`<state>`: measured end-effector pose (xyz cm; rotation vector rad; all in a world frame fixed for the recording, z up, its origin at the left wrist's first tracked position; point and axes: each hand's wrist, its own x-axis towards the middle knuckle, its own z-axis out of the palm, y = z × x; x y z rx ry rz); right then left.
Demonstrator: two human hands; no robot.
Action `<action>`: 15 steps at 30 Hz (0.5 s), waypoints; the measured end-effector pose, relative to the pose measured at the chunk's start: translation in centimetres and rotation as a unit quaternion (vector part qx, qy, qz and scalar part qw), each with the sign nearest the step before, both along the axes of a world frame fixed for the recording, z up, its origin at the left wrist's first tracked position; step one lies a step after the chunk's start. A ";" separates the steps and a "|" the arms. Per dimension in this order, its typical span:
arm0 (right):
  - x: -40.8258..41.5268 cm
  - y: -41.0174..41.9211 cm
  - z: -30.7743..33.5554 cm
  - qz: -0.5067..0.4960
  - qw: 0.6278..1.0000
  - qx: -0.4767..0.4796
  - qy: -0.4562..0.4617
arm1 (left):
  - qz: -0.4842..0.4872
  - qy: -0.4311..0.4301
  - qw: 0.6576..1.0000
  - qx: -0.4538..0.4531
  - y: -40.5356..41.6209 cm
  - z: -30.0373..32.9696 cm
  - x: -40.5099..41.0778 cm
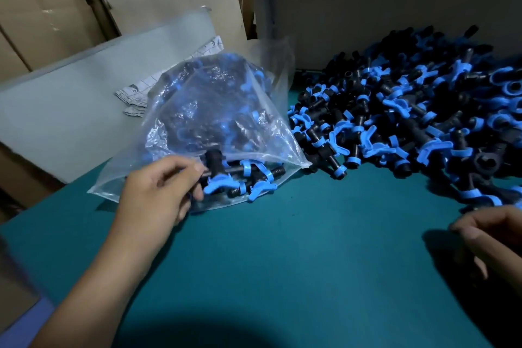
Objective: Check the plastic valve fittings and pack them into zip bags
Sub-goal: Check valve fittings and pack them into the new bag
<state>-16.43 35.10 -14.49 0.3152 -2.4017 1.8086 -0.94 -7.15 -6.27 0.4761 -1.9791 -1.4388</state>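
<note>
A clear zip bag point(214, 121) lies left of centre on the green table point(296, 263), already well filled with black-and-blue valve fittings; the left hand point(158, 192) pinches its near open edge. Many loose fittings point(409, 121) remain heaped far right. The right hand point(491, 237), near right, hangs loosely curled, seemingly empty

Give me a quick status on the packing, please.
Left hand holds zip bag, part full. Right hand empty, near loose fittings. Nothing blocking.

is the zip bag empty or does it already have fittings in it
Already holding many: black and blue fittings show through the clear zip bag, heaped high inside it. Whether its mouth is sealed, cannot tell.
</note>
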 end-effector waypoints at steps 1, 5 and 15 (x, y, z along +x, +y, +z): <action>1.3 0.1 1.8 0.090 0.994 -0.015 -0.054 | -0.026 0.001 0.998 0.055 0.1 -0.2 0.5; 3.2 0.4 2.2 0.040 0.998 0.030 -0.027 | -0.038 0.020 0.993 0.114 -0.3 -0.9 2.3; 4.8 0.5 3.4 0.043 0.996 0.056 -0.048 | -0.026 0.024 0.988 0.151 -0.9 -1.2 1.6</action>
